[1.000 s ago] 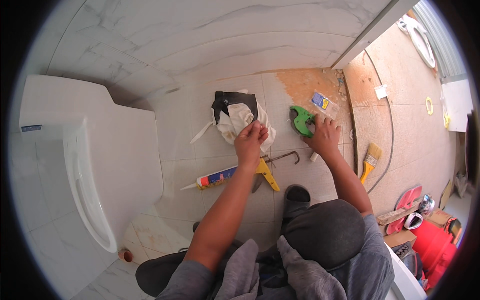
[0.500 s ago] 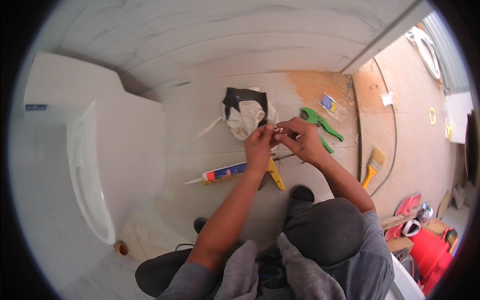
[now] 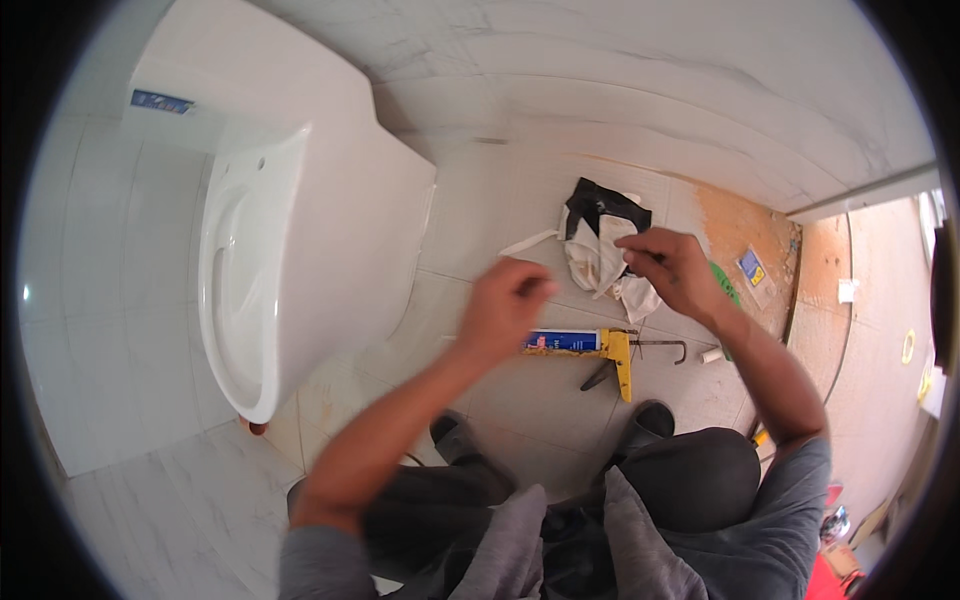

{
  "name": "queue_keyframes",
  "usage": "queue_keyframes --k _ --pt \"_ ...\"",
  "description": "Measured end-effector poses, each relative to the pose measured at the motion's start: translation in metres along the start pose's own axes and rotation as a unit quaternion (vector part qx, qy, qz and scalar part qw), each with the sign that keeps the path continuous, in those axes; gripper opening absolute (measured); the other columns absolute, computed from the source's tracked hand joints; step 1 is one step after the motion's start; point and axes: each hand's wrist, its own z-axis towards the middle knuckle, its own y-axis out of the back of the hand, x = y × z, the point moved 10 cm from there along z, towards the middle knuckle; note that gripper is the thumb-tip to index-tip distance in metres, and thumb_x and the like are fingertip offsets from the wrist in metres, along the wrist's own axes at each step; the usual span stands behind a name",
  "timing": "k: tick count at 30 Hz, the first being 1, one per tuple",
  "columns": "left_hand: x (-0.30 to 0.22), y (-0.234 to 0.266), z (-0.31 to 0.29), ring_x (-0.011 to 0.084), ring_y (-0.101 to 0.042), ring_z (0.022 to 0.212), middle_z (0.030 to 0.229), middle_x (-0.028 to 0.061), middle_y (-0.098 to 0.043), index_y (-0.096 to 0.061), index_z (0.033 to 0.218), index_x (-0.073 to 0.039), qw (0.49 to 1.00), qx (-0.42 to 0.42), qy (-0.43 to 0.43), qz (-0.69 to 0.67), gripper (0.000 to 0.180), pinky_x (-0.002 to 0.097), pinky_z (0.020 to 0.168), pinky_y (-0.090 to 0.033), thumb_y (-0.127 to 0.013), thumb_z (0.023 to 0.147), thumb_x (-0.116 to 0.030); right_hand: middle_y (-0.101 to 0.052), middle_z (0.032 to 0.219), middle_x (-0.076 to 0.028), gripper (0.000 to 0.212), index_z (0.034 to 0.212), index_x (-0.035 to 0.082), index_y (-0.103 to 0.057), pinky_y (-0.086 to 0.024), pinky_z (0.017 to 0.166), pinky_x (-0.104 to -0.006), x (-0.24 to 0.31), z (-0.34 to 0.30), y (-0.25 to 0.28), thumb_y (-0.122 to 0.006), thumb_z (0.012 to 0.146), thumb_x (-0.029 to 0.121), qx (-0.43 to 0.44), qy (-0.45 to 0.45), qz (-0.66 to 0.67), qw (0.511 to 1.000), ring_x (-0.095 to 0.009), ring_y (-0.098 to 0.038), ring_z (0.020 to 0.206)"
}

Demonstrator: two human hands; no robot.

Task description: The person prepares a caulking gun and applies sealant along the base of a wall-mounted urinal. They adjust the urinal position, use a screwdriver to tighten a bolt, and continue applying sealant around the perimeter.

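My left hand hangs over the floor left of the caulking gun, fingers curled and smeared by motion; whether it holds anything is unclear. My right hand is raised in front of a white and black cloth bundle, thumb and forefinger pinched close together; anything between them is too small to make out. Below the hands lies a yellow caulking gun with a blue sealant cartridge, its nozzle end hidden behind my left wrist. Green-handled cutters show partly behind my right wrist.
A white toilet bowl stands on the left, with a small brown roll at its base. A short white tube piece and a small blue-labelled packet lie on the right. A cable runs across the floor beyond the doorway.
My hands, together before at a small thing, have come apart, the left moving toward the toilet. The view has swung left, bringing more of the toilet and the caulking gun into sight.
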Motion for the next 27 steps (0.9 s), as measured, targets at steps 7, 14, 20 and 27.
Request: queue_keyframes --k 7,14,20,27 --pt "-0.009 0.439 -0.12 0.0157 -0.064 0.1 0.107 0.0089 -0.07 -0.068 0.116 0.001 0.885 -0.325 0.072 0.327 0.033 0.0318 0.095 -0.05 -0.061 0.106 -0.03 -0.075 0.093 -0.018 0.014 0.098 0.004 -0.076 -0.057 0.082 -0.0429 0.024 0.163 -0.083 -0.07 0.086 0.008 0.074 0.089 -0.167 0.979 -0.036 -0.072 0.091" --pt "0.198 0.571 -0.228 0.0314 -0.045 0.141 0.16 0.0202 -0.04 -0.031 0.161 -0.002 0.826 -0.329 0.428 0.164 0.087 0.0403 0.118 -0.035 -0.036 0.104 -0.069 -0.075 0.098 -0.019 0.015 0.09 0.005 -0.08 -0.058 0.087 -0.0431 -0.044 0.277 -0.179 -0.068 0.082 0.007 -0.061 0.01 -0.108 0.992 -0.038 -0.072 0.095" --pt "0.229 0.523 -0.232 0.032 -0.041 0.145 0.164 0.0187 -0.034 -0.022 0.164 -0.004 0.813 -0.358 0.457 0.042 0.098 0.0394 0.121 -0.033 -0.029 0.1 -0.078 -0.076 0.099 -0.02 0.018 0.098 0.005 -0.081 -0.058 0.085 -0.0394 -0.065 0.304 -0.235 -0.067 0.086 0.009 -0.132 0.009 -0.06 0.989 -0.036 -0.073 0.092" --pt "0.213 0.515 -0.215 0.0312 -0.043 0.144 0.16 0.0189 -0.039 -0.025 0.162 0.001 0.826 -0.325 0.452 0.088 0.097 0.0396 0.12 -0.036 -0.032 0.101 -0.075 -0.075 0.097 -0.023 0.018 0.094 0.002 -0.08 -0.059 0.085 -0.0436 -0.065 0.33 -0.265 -0.065 0.086 0.008 -0.131 0.014 -0.07 0.989 -0.04 -0.072 0.092"
